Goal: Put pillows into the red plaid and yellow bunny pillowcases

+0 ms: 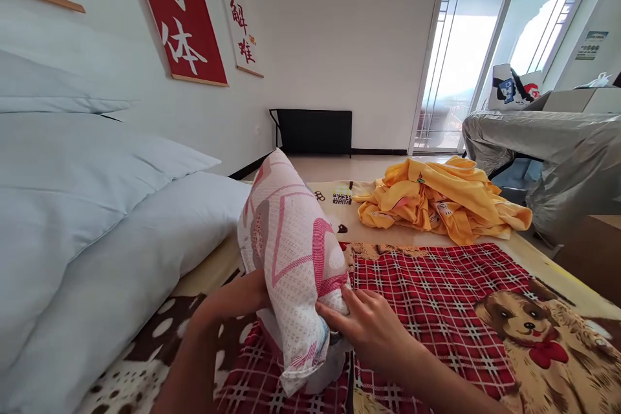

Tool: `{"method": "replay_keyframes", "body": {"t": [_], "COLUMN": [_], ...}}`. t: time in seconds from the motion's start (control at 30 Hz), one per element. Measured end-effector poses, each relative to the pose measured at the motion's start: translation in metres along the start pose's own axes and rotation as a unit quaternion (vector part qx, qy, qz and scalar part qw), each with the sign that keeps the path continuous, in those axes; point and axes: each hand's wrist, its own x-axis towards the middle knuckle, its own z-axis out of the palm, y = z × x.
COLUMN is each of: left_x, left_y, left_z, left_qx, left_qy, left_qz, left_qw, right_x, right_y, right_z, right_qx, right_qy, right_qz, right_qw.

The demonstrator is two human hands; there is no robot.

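A bulging pillow in a white pillowcase (295, 239) with pink and grey patterns stands slanted in front of me, its far corner pointing up. Its near end hangs loose and creased over the bedding. My left hand (256, 290) reaches against the left side of the case, and its fingers are hidden behind the cloth. On the other side, my right hand (363, 320) grips the pillowcase near its lower right edge, thumb and fingers bent on the fabric.
Plain white pillows (121, 220) are piled on the left. Crumpled yellow cloth (436, 197) lies at the far right of the bed, beyond a red plaid blanket (417, 297) with a dog print. A plastic-covered piece of furniture (548, 136) stands at right.
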Motion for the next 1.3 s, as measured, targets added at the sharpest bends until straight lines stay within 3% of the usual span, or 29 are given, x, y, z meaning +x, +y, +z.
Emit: {"method": "replay_keyframes", "body": {"t": [0.07,0.1,0.13,0.17,0.2,0.23,0.27,0.33,0.43,0.57,0.73,0.93,1.13,1.3], "left_x": [-0.015,-0.023,-0.032,-0.042,-0.051,-0.059,-0.065,-0.073,-0.069,-0.042,-0.005,0.013,0.02,0.03], "left_y": [0.011,0.019,0.03,0.041,0.053,0.065,0.075,0.091,0.098,0.085,0.06,0.049,0.043,0.032], "left_z": [-0.009,-0.01,-0.01,-0.006,-0.001,0.006,0.014,0.03,0.046,0.049,0.056,0.071,0.079,0.086], "left_qx": [0.085,0.144,0.202,0.245,0.26,0.248,0.23,0.215,0.256,0.323,0.328,0.254,0.237,0.148], "left_qy": [-0.068,-0.047,0.032,0.144,0.267,0.352,0.386,0.355,0.255,0.186,0.12,0.106,0.113,0.137], "left_qz": [-0.015,-0.022,-0.02,-0.001,0.059,0.138,0.221,0.346,0.395,0.336,0.24,0.255,0.264,0.292], "left_qw": [0.994,0.988,0.979,0.959,0.926,0.892,0.865,0.841,0.844,0.865,0.906,0.927,0.928,0.935], "right_x": [-0.001,-0.001,-0.001,-0.002,-0.002,-0.002,-0.002,-0.002,-0.003,-0.003,-0.001,0.0,-0.009,-0.006], "right_y": [-0.003,-0.004,-0.004,-0.005,-0.005,-0.006,-0.008,-0.013,-0.026,-0.036,-0.021,-0.007,-0.024,-0.037], "right_z": [-0.001,-0.002,-0.002,-0.003,-0.003,-0.003,-0.003,-0.003,-0.002,-0.001,-0.002,-0.011,-0.028,-0.038], "right_qx": [-0.006,-0.007,-0.007,-0.009,-0.012,-0.015,-0.018,-0.028,-0.046,-0.049,-0.044,-0.024,-0.08,-0.02], "right_qy": [0.0,-0.001,-0.003,-0.003,-0.002,0.001,0.006,0.022,0.052,0.056,0.002,-0.079,0.051,0.089], "right_qz": [-0.008,-0.01,-0.011,-0.011,-0.011,-0.012,-0.014,-0.017,-0.024,-0.039,-0.015,0.032,0.028,-0.108], "right_qw": [1.0,1.0,1.0,1.0,1.0,1.0,1.0,0.999,0.997,0.996,0.999,0.996,0.995,0.99]}}
